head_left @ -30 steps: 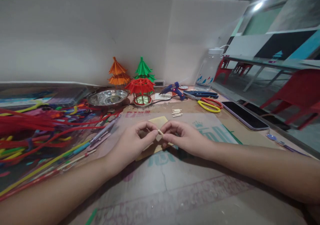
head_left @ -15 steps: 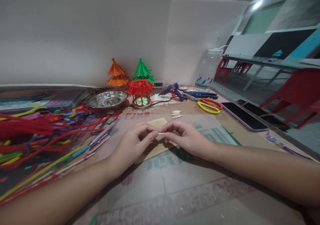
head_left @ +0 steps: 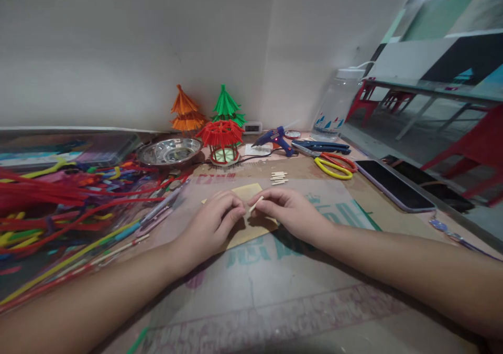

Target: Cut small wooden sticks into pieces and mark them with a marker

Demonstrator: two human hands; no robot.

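Observation:
A short pale wooden stick (head_left: 257,203) is pinched between the thumb and index finger of my right hand (head_left: 295,213), tilted up to the right. Close beside it, my left hand (head_left: 218,216) has its fingers curled and its thumb against them; whatever it holds, if anything, is hidden. Beneath both hands lies a tan sheet of paper (head_left: 251,237), partly covered by them. Several more short wooden sticks (head_left: 279,178) lie in a small group just beyond my right hand.
Small red (head_left: 220,133), orange (head_left: 186,111) and green (head_left: 227,103) pavilion models stand at the back beside a metal dish (head_left: 170,153). A glue gun (head_left: 277,140), scissors (head_left: 334,166), a phone (head_left: 393,185) and a bottle (head_left: 337,105) lie or stand rightward. Pipe cleaners (head_left: 39,191) crowd the left.
Both hands held the stick level between their fingertips; now it stays in my right hand, tilted, and my left fingers have come away from it. The view has shifted slightly.

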